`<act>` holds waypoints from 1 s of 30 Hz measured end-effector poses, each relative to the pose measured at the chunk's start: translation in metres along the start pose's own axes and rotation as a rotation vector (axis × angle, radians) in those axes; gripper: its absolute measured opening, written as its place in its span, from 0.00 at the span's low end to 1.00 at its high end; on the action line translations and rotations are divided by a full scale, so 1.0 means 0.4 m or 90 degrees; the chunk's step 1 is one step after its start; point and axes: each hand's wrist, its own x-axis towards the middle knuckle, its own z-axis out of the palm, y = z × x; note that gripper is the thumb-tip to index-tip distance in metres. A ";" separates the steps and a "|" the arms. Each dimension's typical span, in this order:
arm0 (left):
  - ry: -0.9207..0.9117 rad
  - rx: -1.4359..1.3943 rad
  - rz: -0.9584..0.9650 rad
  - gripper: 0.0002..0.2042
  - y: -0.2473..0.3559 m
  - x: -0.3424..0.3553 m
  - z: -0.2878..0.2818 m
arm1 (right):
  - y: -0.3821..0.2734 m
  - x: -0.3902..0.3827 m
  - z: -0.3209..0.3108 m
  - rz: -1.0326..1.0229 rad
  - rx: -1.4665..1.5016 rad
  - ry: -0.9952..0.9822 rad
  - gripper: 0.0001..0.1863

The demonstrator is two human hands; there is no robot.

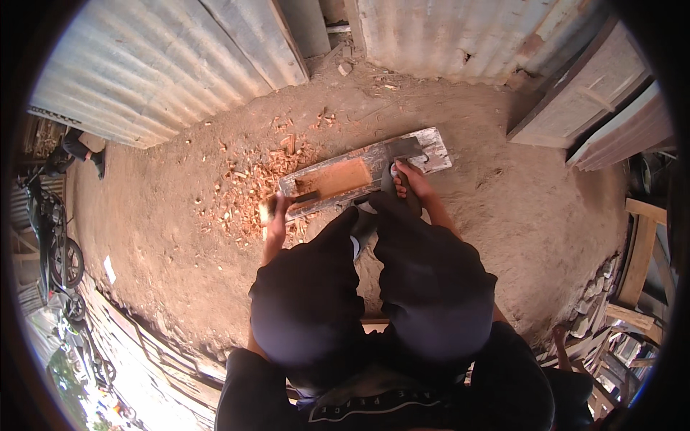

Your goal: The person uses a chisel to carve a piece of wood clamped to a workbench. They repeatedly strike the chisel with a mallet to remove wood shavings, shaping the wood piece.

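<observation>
My left hand (pixel 277 215) is closed on a chisel (pixel 307 195) with a dark blade, over the left end of a weathered board (pixel 435 144) that lies tilted on the dirt ground. The board has a long pale-orange recess (pixel 345 174) cut into its face. My right hand (pixel 408 176) grips the handle of a striking tool with a broad dark head (pixel 402 147) near the board's right end. Curled wood shavings (pixel 244 179) are scattered around the board's left end. My dark-clothed knees are just below the board.
Corrugated metal sheets (pixel 165 79) stand ahead, and wooden panels (pixel 575 93) lean at right. At far left are another person's dark legs (pixel 79 147) and parked motorbikes (pixel 57 258). Wooden frames (pixel 640 262), stones and another person's bare limb (pixel 560 348) are at lower right.
</observation>
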 end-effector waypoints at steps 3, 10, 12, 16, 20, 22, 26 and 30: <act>0.016 -0.004 -0.072 0.21 -0.005 -0.057 -0.018 | -0.005 -0.029 -0.052 -0.020 -0.009 0.023 0.17; -0.019 0.044 -0.004 0.21 0.227 -0.075 0.092 | 0.006 -0.005 -0.051 -0.002 -0.002 0.023 0.17; -0.002 0.105 0.123 0.22 0.220 -0.011 0.205 | -0.009 -0.022 -0.076 -0.006 0.011 0.038 0.17; -0.103 -0.212 0.073 0.17 0.169 0.098 0.356 | -0.012 -0.001 -0.044 -0.009 0.047 0.013 0.18; -0.102 -0.341 0.028 0.17 0.092 0.126 0.434 | 0.003 -0.020 -0.042 -0.002 0.077 0.023 0.18; -0.043 -0.287 0.009 0.17 0.058 0.119 0.390 | 0.009 -0.024 -0.033 -0.009 0.087 0.036 0.18; 0.056 -0.181 0.111 0.18 -0.004 0.090 0.256 | 0.013 -0.030 -0.032 -0.016 0.098 0.075 0.18; 0.100 0.051 0.161 0.17 0.023 0.068 0.165 | -0.001 -0.025 -0.025 0.007 0.080 0.087 0.17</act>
